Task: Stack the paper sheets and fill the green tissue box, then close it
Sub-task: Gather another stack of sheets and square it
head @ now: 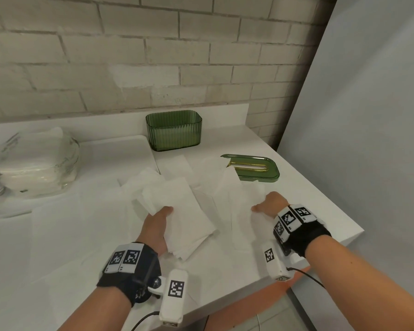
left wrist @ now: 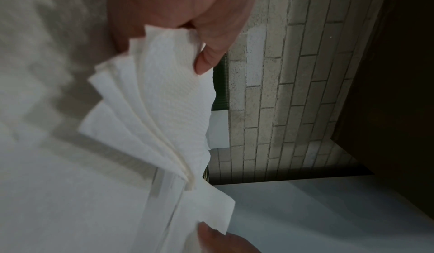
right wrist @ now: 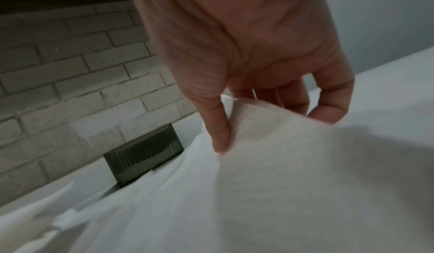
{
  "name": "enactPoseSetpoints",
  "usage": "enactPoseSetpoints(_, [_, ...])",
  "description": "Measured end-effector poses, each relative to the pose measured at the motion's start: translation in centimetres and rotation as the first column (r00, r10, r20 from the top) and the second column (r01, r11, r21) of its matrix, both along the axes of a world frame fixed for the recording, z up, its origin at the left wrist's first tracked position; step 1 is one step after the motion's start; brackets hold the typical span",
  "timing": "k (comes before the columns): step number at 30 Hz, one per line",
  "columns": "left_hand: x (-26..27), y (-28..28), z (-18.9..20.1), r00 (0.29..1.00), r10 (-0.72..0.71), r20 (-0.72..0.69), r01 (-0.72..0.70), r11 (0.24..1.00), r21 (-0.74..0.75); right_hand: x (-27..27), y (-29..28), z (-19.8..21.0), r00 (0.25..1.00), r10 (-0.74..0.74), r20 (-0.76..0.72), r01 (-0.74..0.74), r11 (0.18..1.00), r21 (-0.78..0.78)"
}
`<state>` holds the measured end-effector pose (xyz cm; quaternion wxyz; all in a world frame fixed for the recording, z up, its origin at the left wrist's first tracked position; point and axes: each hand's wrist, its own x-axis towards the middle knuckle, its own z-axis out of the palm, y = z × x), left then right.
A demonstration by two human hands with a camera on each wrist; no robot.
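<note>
- Left hand point(head: 158, 223): closed around a stack of paper sheets point(head: 187, 211), thumb point(left wrist: 206, 60) on top and the remaining fingers underneath; stack raised off the counter point(head: 58, 235) and fanned at its edges (layers plainly visible in the left wrist view).
- Right hand point(head: 270, 204): pinching one loose sheet point(head: 234, 199) between thumb point(right wrist: 220, 127) and curled fingers point(right wrist: 328, 97); sheet lifted at the held corner, the rest draped down toward the counter.
- Hands apart, with stack and loose sheet side by side, edges close together (touching or not: cannot tell).
- Green tissue box point(head: 173, 130): upright at the back of the counter, against the low rear ledge, open at the top, seen empty through its ribbed, see-through walls.
- Green lid point(head: 253, 167): flat on the counter to the right of the box, well apart from it, slot point(head: 249, 167) with gold trim facing up; near corner partly covered by the loose sheet.
- Further sheets point(head: 175, 166) spread flat on the counter between box and hands.
- Clear plastic pack point(head: 34, 163) holding white paper: on the left of the counter, well apart from the box.
- Brick wall point(head: 129, 56) behind the counter.
</note>
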<state>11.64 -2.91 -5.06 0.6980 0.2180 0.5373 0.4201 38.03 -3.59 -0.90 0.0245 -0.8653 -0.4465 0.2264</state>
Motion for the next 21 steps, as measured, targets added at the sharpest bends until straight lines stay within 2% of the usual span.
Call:
enactPoseSetpoints(3, [-0.1,0.3,0.0,1.000,0.012,0.013,-0.012,1.000,0.005,1.0,0.0,2.2,1.000,0.008,-0.007,-0.007,0.996,0.094])
enactPoseSetpoints(5, [0.0,0.4,0.2,1.000,0.019,0.018,-0.019,1.000,0.008,1.6,0.5,3.5,0.999,0.004,-0.046,0.007,0.969,0.246])
enactPoseSetpoints(7, [0.4,0.4,0.4,0.999,0.021,0.040,-0.021,1.000,0.008,1.5,1.2,4.7,0.977,0.084,-0.195,0.005,0.909,0.418])
enactPoseSetpoints(9, [0.8,0.5,0.8,0.998,0.004,0.068,-0.005,1.000,0.020,0.2,1.9,5.7,0.889,0.213,-0.406,0.024,0.862,0.506])
enactPoseSetpoints(11, [1.3,0.5,1.2,0.993,-0.005,0.118,0.002,1.000,0.031,-1.8,2.3,5.9,0.743,0.306,-0.595,0.048,0.862,0.504])
enactPoseSetpoints(13, [1.9,0.5,1.7,0.983,-0.023,0.181,0.013,0.998,0.053,-4.3,2.6,5.6,0.646,0.369,-0.668,0.015,0.869,0.495])
enactPoseSetpoints(16, [2.6,0.4,2.7,0.959,-0.085,0.270,0.046,0.988,0.148,-7.6,3.2,4.3,0.675,0.430,-0.599,-0.111,0.862,0.494])
enactPoseSetpoints(21, [2.5,0.4,3.6,0.946,-0.217,0.242,0.139,0.943,0.303,-10.9,4.2,2.1,0.777,0.469,-0.419,-0.240,0.837,0.492])
